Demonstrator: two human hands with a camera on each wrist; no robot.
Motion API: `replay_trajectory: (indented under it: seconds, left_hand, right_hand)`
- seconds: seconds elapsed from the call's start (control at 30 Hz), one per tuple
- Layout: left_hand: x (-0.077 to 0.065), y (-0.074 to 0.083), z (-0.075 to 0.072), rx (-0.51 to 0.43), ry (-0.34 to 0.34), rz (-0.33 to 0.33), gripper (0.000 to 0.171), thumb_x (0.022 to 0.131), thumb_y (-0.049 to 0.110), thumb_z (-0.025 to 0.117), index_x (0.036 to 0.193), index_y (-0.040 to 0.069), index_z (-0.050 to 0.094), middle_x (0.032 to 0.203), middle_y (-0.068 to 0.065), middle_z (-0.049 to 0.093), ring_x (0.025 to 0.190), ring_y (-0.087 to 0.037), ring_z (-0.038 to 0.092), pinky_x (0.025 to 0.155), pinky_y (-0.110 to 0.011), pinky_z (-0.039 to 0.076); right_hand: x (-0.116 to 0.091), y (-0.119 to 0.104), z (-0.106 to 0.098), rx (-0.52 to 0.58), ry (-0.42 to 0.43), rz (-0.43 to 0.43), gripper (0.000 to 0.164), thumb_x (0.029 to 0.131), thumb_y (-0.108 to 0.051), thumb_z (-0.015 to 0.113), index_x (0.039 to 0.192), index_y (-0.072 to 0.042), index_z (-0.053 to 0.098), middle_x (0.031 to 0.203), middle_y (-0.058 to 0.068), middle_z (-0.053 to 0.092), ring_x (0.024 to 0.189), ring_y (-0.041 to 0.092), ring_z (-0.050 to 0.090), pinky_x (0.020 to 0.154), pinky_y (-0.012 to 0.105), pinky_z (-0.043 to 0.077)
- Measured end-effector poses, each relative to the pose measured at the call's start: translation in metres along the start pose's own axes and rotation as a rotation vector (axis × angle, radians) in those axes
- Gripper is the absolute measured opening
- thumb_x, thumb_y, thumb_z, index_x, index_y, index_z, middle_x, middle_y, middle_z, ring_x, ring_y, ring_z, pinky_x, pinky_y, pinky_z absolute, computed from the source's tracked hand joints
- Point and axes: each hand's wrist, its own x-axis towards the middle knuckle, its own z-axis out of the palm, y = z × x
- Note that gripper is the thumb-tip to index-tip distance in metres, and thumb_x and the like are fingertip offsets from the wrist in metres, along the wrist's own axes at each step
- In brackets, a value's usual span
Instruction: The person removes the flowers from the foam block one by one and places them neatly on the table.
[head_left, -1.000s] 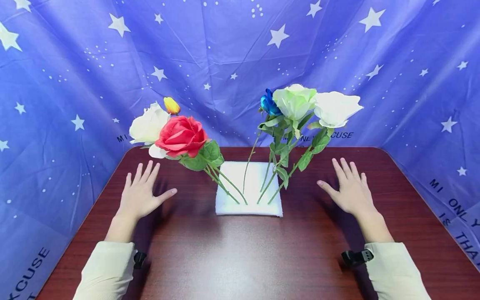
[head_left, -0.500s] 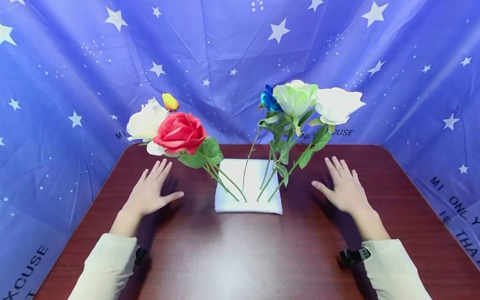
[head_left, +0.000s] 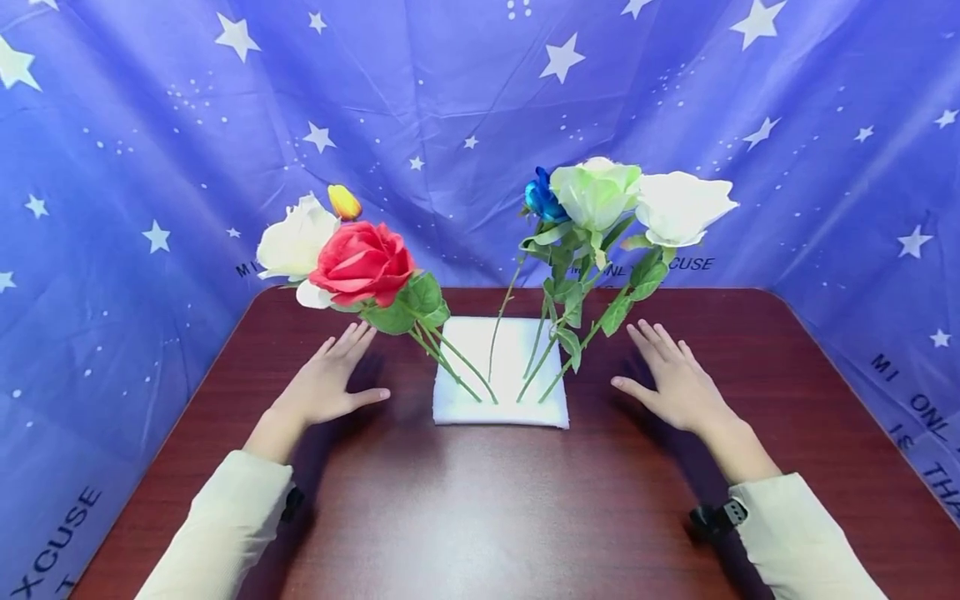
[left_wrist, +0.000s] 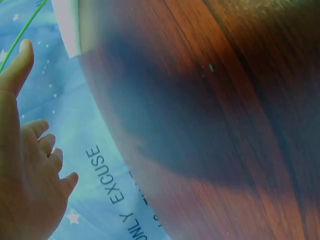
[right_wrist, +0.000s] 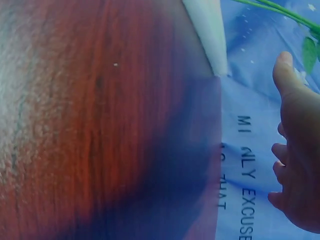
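At centre, one white pad (head_left: 501, 415): planting apparently done; anything left, impossible to tell. Leaning toward ten o'clock, one red flower (head_left: 362, 265), one white flower (head_left: 298, 237), one yellow bud (head_left: 345, 202). Between twelve and two, one blue flower (head_left: 542, 198), one pale green flower (head_left: 596, 200), another white flower (head_left: 686, 210). At nine, left hand (head_left: 324, 389), thumb wide of fingers, holding nothing; at three, right hand (head_left: 678, 392), likewise. Beneath, one table (head_left: 480, 517).

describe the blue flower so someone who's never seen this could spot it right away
Start at the dark red-brown table and find the square white pad on its far half. Above the pad's right side in the head view, the blue flower is leftmost of three, next to the pale green flower. It is the only blue bloom, and smaller than that neighbour.
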Motion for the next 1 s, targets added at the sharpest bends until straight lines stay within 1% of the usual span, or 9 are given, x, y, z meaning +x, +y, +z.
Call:
replay_trajectory:
  seconds: [0.27, 0.43, 0.5, 0.63, 0.77, 0.9, 1.0]
  left_hand:
    - [0.015, 0.01, 0.005, -0.087, -0.051, 0.099, 0.098, 0.083, 0.054, 0.065, 0.153, 0.004, 0.019, 0.162, -0.016, 0.017, 0.15, -0.037, 0.015, 0.12, -0.057, 0.022]
    - [0.023, 0.016, 0.009, -0.104, -0.093, 0.133, 0.097, 0.083, 0.055, 0.065, 0.153, 0.002, 0.021, 0.161, -0.016, 0.02, 0.15, -0.035, 0.017, 0.12, -0.056, 0.022]
    - [0.025, 0.018, 0.011, -0.104, -0.113, 0.146, 0.098, 0.084, 0.056, 0.064, 0.153, 0.003, 0.021, 0.161, -0.015, 0.02, 0.15, -0.034, 0.018, 0.121, -0.054, 0.022]
    - [0.03, 0.024, 0.018, -0.112, -0.144, 0.173, 0.097, 0.085, 0.058, 0.063, 0.154, 0.006, 0.019, 0.162, -0.013, 0.019, 0.151, -0.031, 0.017, 0.122, -0.052, 0.021]
    - [0.034, 0.031, 0.025, -0.132, -0.144, 0.213, 0.096, 0.086, 0.057, 0.062, 0.155, 0.008, 0.016, 0.163, -0.011, 0.016, 0.151, -0.027, 0.015, 0.122, -0.052, 0.021]
    - [0.037, 0.04, 0.029, -0.117, -0.113, 0.27, 0.094, 0.086, 0.055, 0.063, 0.154, 0.008, 0.018, 0.161, -0.012, 0.022, 0.15, -0.025, 0.022, 0.121, -0.051, 0.025]
    - [0.039, 0.045, 0.032, -0.083, -0.094, 0.299, 0.092, 0.086, 0.054, 0.063, 0.153, 0.005, 0.023, 0.159, -0.013, 0.027, 0.148, -0.025, 0.027, 0.12, -0.051, 0.027]
  right_hand:
    - [0.007, -0.005, 0.014, -0.04, -0.056, -0.082, 0.085, 0.089, -0.057, 0.057, 0.152, -0.008, 0.028, 0.157, 0.021, 0.028, 0.146, 0.041, 0.022, 0.116, 0.064, 0.021]
    - [0.014, -0.016, 0.023, -0.016, -0.096, -0.137, 0.085, 0.09, -0.057, 0.055, 0.151, -0.004, 0.029, 0.158, 0.02, 0.028, 0.147, 0.039, 0.024, 0.117, 0.062, 0.022]
    - [0.017, -0.021, 0.027, -0.011, -0.113, -0.16, 0.086, 0.09, -0.058, 0.055, 0.15, -0.003, 0.029, 0.157, 0.02, 0.029, 0.146, 0.039, 0.026, 0.117, 0.061, 0.022]
    - [0.021, -0.03, 0.035, -0.019, -0.109, -0.223, 0.084, 0.09, -0.056, 0.057, 0.149, -0.001, 0.032, 0.153, 0.023, 0.035, 0.143, 0.04, 0.032, 0.117, 0.057, 0.027]
    - [0.023, -0.038, 0.042, -0.015, -0.092, -0.303, 0.082, 0.089, -0.051, 0.061, 0.148, -0.002, 0.034, 0.152, 0.021, 0.038, 0.138, 0.042, 0.039, 0.114, 0.056, 0.032]
    - [0.025, -0.043, 0.046, 0.001, -0.091, -0.354, 0.082, 0.087, -0.049, 0.063, 0.149, -0.004, 0.033, 0.154, 0.017, 0.036, 0.139, 0.042, 0.038, 0.112, 0.055, 0.036]
    - [0.028, -0.045, 0.048, 0.011, -0.095, -0.373, 0.082, 0.087, -0.048, 0.065, 0.149, -0.005, 0.034, 0.155, 0.016, 0.036, 0.141, 0.038, 0.036, 0.112, 0.052, 0.037]
